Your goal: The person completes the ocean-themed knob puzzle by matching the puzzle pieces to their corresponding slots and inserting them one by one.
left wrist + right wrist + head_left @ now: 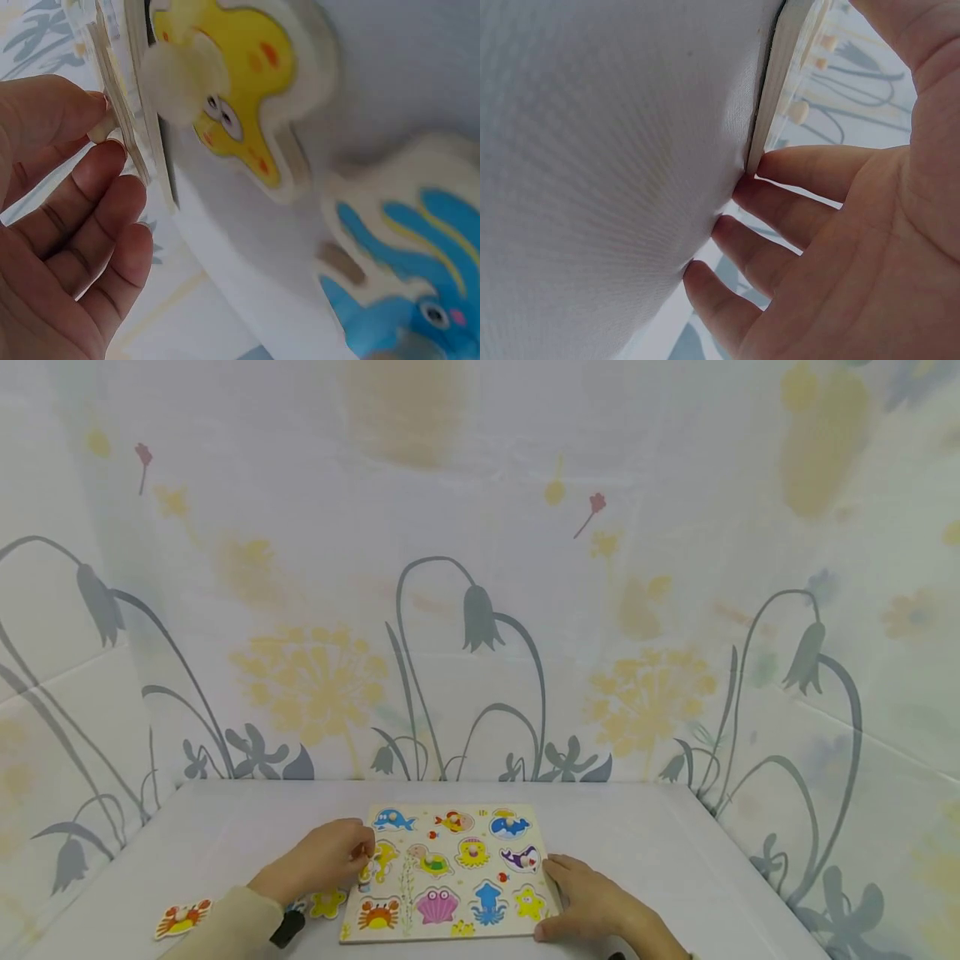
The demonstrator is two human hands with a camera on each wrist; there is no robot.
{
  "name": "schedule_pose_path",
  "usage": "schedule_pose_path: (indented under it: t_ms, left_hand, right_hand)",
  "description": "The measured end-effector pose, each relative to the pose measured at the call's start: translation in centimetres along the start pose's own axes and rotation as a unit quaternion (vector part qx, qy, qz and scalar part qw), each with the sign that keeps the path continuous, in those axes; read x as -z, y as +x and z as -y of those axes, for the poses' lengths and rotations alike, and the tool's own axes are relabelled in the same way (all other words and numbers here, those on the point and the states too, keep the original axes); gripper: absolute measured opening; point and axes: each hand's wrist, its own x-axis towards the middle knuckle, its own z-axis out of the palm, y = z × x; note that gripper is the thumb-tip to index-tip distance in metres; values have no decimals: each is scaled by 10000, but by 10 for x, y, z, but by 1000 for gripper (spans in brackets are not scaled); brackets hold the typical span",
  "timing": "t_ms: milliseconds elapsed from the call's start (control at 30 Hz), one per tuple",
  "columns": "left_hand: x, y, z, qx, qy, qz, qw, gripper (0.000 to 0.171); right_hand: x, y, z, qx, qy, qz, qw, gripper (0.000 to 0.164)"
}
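Through my head camera, a flat wooden puzzle board (420, 930) lies on a white tabletop (637, 827), and I place everything by that board. Beyond its far edge the tabletop runs back to a flowered curtain (480, 693). To the board's right it stretches on past the right hand (592, 897). Room is tighter on the left: a yellow star piece (327, 904) lies just beside the board's edge, a blue squid piece (298, 907) shows partly behind the left forearm, and a red crab piece (183, 918) sits farther out.

The left hand (333, 852) is over the board's left edge. In my left wrist view, its thumb and forefinger are drawn narrow on the knob (103, 126) of a thin puzzle piece (120, 112), while the other fingers curve loosely beside it. The right hand's fingers are spread apart and fairly straight, touching the board's right edge and the tabletop, with the thumb by the near right corner.

The held piece is pale wood, seen edge-on in the wrist view; from the head, a small patch of white, yellow and blue peeks out below the fingers. I cannot tell which animal it shows. The board itself carries bright sea creatures in three rows, among them a turtle (432, 862) and a pink shell (438, 906).
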Motion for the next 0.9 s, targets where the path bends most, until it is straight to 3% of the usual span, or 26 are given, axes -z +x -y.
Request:
schedule_pose_path:
  t_ms: [400,900]
  left_hand:
    - [-9,12,-5,-228,-27,-45,9997,10]
    - [-12,17,-10,-181,-66,114,9998,8]
  right_hand:
    - [-1,0,0,57,-80,-31,9999,99]
    - [-2,1,-2,98,-81,-46,9999,99]
